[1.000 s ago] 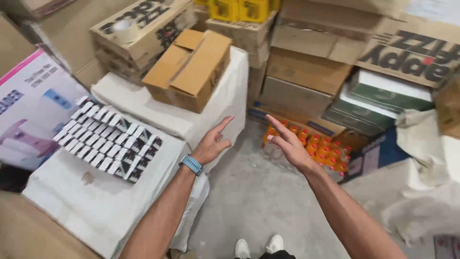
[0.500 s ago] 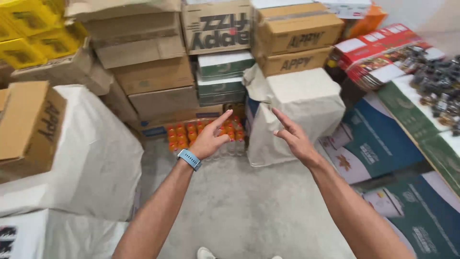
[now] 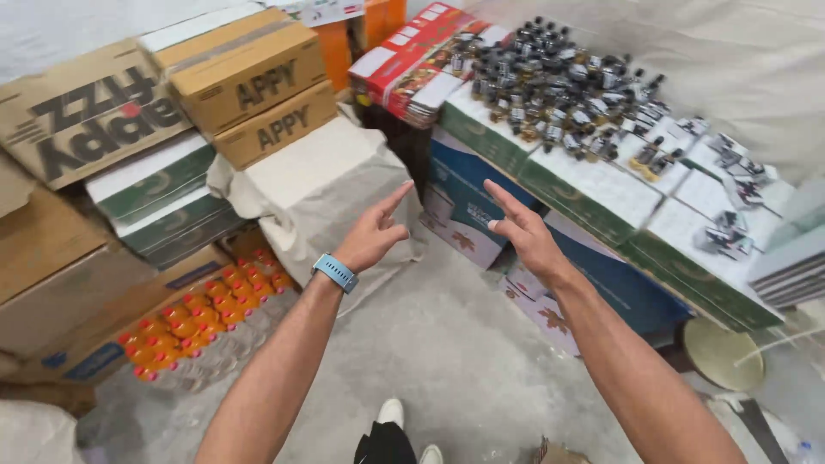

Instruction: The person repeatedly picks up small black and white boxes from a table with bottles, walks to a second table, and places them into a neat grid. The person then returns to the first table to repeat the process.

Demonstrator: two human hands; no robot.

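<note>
Both my arms reach out in front of me over a grey concrete floor. My left hand (image 3: 375, 234) holds nothing, its fingers loosely spread and the forefinger pointing up; a light blue watch band (image 3: 334, 272) sits on that wrist. My right hand (image 3: 522, 229) is also empty, palm turned inward with fingers apart. Both hands hover in the air, touching nothing. Nearest to them are a stack draped in white cloth (image 3: 320, 182) and blue and white cartons (image 3: 471, 206) on the floor.
Brown cardboard boxes (image 3: 245, 73) are piled at the left and back. A shrink-wrapped pack of orange-capped bottles (image 3: 198, 322) lies on the floor at left. At right, several small metal fittings (image 3: 559, 86) lie on green and white cartons (image 3: 593, 185). My shoes (image 3: 404, 425) show at the bottom.
My view has swung to the right: the cloth-covered stack and boxes slid left, and the cartons with metal fittings came into view. Both hands stay raised, empty and apart.
</note>
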